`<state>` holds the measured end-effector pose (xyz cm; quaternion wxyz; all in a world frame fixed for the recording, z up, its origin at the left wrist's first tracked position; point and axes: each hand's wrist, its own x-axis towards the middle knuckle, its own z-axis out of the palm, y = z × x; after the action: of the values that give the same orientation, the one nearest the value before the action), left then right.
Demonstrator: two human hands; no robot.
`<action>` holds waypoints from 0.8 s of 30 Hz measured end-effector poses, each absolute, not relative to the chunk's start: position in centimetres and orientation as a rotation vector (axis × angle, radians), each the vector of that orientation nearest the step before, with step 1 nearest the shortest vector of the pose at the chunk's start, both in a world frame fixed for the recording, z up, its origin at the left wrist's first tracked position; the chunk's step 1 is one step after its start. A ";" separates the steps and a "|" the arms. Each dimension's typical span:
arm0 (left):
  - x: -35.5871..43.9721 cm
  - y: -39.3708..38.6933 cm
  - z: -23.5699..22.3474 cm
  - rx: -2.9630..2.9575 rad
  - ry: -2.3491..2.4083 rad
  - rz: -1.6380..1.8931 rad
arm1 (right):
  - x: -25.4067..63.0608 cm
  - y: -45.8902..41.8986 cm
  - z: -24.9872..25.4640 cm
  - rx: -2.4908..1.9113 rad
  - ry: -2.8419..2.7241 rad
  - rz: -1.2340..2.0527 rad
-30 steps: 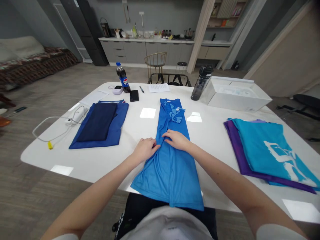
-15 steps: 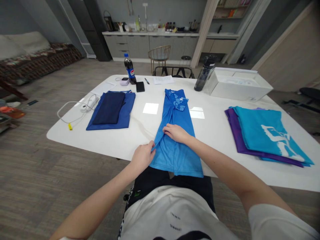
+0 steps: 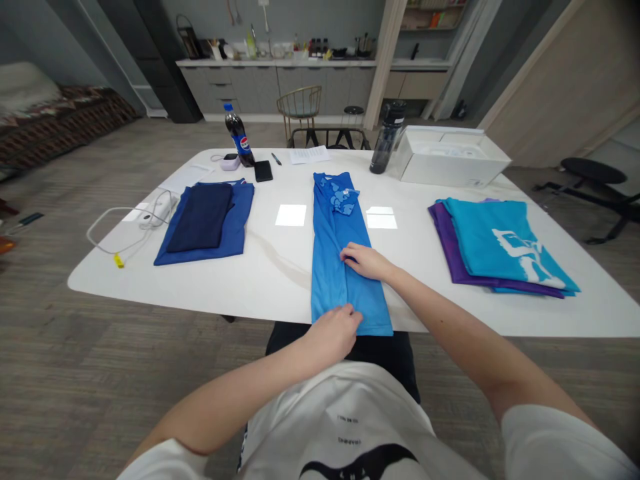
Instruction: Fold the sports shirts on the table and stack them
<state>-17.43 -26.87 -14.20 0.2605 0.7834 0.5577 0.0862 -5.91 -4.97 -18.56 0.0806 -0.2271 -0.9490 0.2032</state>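
Note:
A bright blue shirt (image 3: pixel 334 233) lies folded into a long narrow strip down the middle of the white table (image 3: pixel 280 280). My right hand (image 3: pixel 364 260) lies flat on the strip's middle, fingers stretched out. My left hand (image 3: pixel 334 331) is at the strip's near end by the table edge, its fingers curled onto the hem.
A dark blue folded pile (image 3: pixel 205 220) lies at the left, a teal and purple pile (image 3: pixel 495 243) at the right. At the back stand a cola bottle (image 3: pixel 239 139), a phone (image 3: pixel 263 171), a dark flask (image 3: pixel 386 137) and a white box (image 3: pixel 447 157). A white cable (image 3: pixel 125 223) lies far left.
My left hand slid from the strip's middle down its left edge to the near hem. The shirt's lower part became narrower and straighter. My right hand stayed on the middle.

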 end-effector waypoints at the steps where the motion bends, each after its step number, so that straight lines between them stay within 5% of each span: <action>1: -17.9 -26.5 -14.3 2.121 1.410 0.300 | -5.8 -5.0 -18.6 -0.672 -2.820 0.604; 12: -29.6 -22.1 -18.1 2.200 1.099 0.468 | -0.4 -5.8 -18.2 -0.502 -2.805 0.689; 24: -28.7 -23.4 -17.9 2.244 1.044 0.425 | 5.8 -9.8 -16.9 -0.453 -2.969 1.095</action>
<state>-28.74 -23.38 -17.86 0.3100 0.8496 0.3952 0.1608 5.85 -9.76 -16.92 -0.0273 -0.1416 -0.9284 0.3424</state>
